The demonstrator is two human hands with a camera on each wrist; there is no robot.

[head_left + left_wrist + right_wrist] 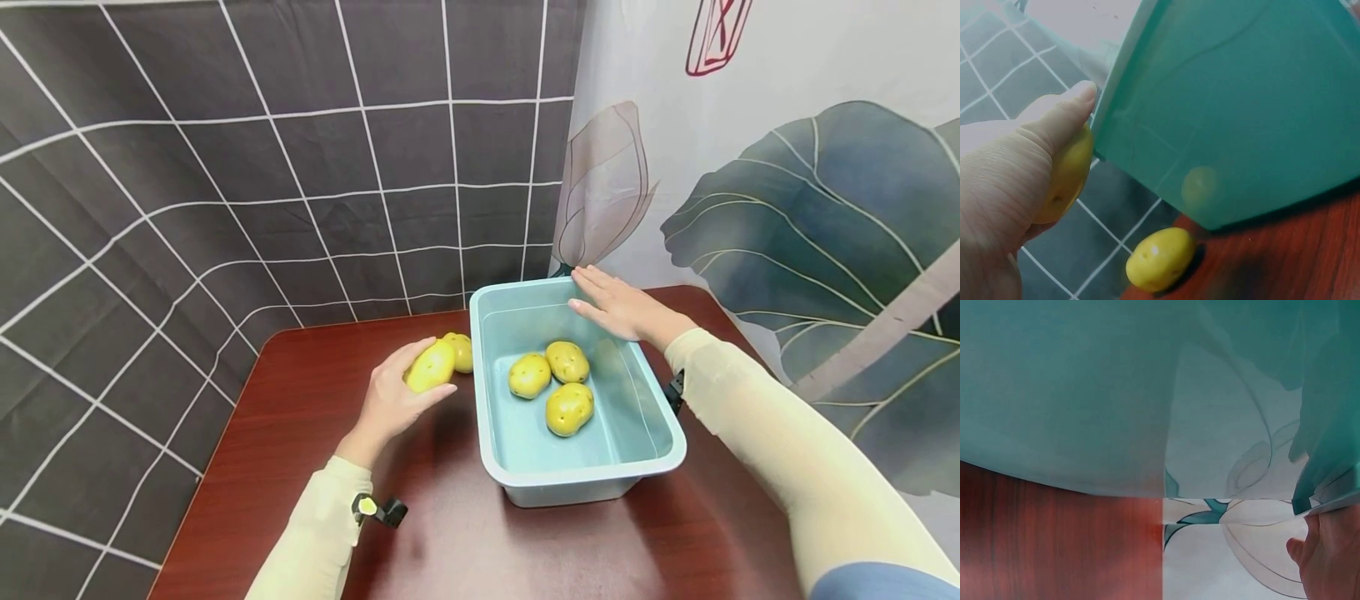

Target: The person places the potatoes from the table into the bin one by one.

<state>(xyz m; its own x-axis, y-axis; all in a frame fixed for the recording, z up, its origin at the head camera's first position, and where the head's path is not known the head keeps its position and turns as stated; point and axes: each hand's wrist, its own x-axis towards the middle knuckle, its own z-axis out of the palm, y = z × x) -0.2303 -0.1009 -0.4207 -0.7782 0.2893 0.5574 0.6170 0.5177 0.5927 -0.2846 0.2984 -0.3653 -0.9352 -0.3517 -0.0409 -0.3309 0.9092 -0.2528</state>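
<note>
My left hand (390, 396) grips a yellow potato (431, 367) between thumb and fingers, left of a light blue plastic bin (581, 477). In the left wrist view, this held potato (1069, 175) is beside the bin's wall (1229, 106), above the table. Another potato (459, 353) lies on the table just behind it, close to the bin. Inside the bin, three potatoes (529, 375) rest on the floor in a loose cluster. With fingers straight, my right hand (618, 307) rests on the bin's far right rim; the right wrist view catches part of that hand (1332, 556) at the rim.
The bin stands on a reddish-brown wooden table (300, 400). Behind and to the left hangs a dark cloth (300, 158) with a white grid. A pale curtain (675, 158) with leaf and flower prints hangs behind on the right, close to the table's edge.
</note>
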